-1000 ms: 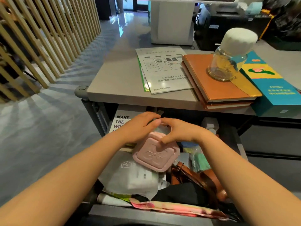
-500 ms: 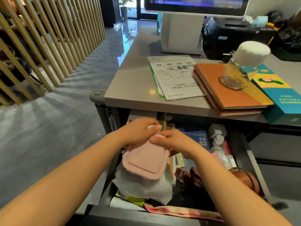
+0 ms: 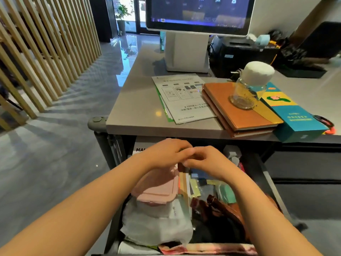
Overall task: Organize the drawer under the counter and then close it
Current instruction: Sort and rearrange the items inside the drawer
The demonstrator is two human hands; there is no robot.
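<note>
Head view: the drawer (image 3: 275,193) stands pulled out from under the near edge of the table (image 3: 136,100), crammed to its rim. The pink case (image 3: 156,189) lies tilted along the drawer's left side, its near end propped on a soft white pouch (image 3: 158,224). The left grip (image 3: 166,154) covers the case's far end, and the right grip (image 3: 206,161) meets it fingertip to fingertip just beside that end. The fingers are blurred, so whether either grip actually clasps the case or only rests there cannot be told.

The likeliest trouble is height. Perched on the yielding pouch, the case probably rides above the drawer's walls and could catch under the table's near edge when the drawer is pushed in. It could also slide towards the front edge if let go while tilted. The brown bag (image 3: 227,209) near the right wall bulges upward too, and the patterned strip (image 3: 203,248) draped at the front edge may jam the closing. A hard shove could also jolt the glass jar (image 3: 249,89) standing on the orange notebooks (image 3: 239,111) above
</note>
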